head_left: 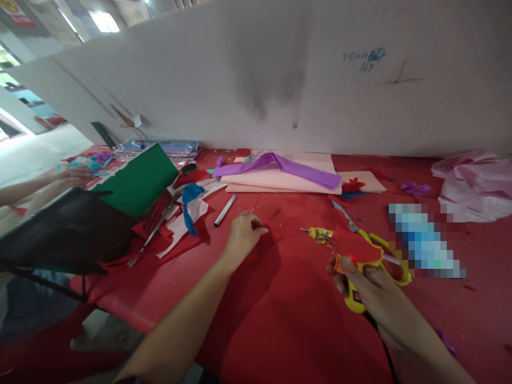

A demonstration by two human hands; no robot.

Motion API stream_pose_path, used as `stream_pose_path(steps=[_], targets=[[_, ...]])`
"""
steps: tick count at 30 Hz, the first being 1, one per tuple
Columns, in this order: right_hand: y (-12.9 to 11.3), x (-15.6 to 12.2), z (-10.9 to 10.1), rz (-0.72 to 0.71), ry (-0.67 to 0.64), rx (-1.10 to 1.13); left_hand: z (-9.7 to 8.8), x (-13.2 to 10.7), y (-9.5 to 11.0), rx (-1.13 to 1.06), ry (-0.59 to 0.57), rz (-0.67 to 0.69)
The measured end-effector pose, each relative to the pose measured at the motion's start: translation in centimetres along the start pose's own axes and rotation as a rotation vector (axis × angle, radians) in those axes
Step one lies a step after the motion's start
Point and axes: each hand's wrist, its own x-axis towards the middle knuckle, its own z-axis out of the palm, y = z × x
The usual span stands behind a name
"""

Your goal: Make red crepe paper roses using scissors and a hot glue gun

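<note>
My right hand (362, 282) is closed around a yellow glue gun (354, 298) above the red tabletop (288, 320). The gun's nozzle (314, 233) points left. A red paper piece (354, 244) lies over the gun's top, under my thumb. Yellow-handled scissors (390, 256) lie right behind the gun, blades pointing away from me. My left hand (242, 234) rests on the table left of the nozzle. Its fingertips are pinched together on something small that I cannot make out against the red surface.
Pink sheets (280, 178) with a purple strip (288, 165) lie by the white wall board (280, 80). To the left are a silver tube (225, 209), blue crepe (190, 205), red scraps, a green sheet (138, 181) and a black sheet (68, 229). Crumpled pink tissue (476, 184) sits far right. Another person's hands (76, 173) work far left.
</note>
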Motion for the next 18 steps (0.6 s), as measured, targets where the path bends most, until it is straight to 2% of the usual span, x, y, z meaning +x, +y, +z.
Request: stream_pose_path(steps=[3,7,10,12,14,16,18], targets=[[0.2,0.1,-0.1,-0.012,0.003,0.001,0.2,0.0,0.1,-0.031,-0.004,-0.015],[0.1,0.1,-0.3,-0.03,-0.003,-0.011,-0.8,-0.8,1.8,-0.097,-0.041,-0.052],[-0.1,0.0,-0.6,-0.038,0.015,0.024,-1.5,-2.0,3.2,-0.278,-0.279,-0.112],[-0.2,0.0,-1.0,-0.039,0.031,0.045,-1.3,-2.6,3.5,-0.282,-0.396,-0.093],[-0.1,-0.1,-1.5,-0.025,0.003,0.01,-0.7,-2.9,3.3,-0.137,-0.386,-0.023],[-0.1,-0.1,-2.1,-0.019,-0.067,-0.056,0.0,-2.9,2.9,0.009,-0.311,0.049],[-0.1,-0.2,-2.5,-0.026,-0.149,-0.14,0.3,-2.8,2.6,0.049,-0.251,0.1]])
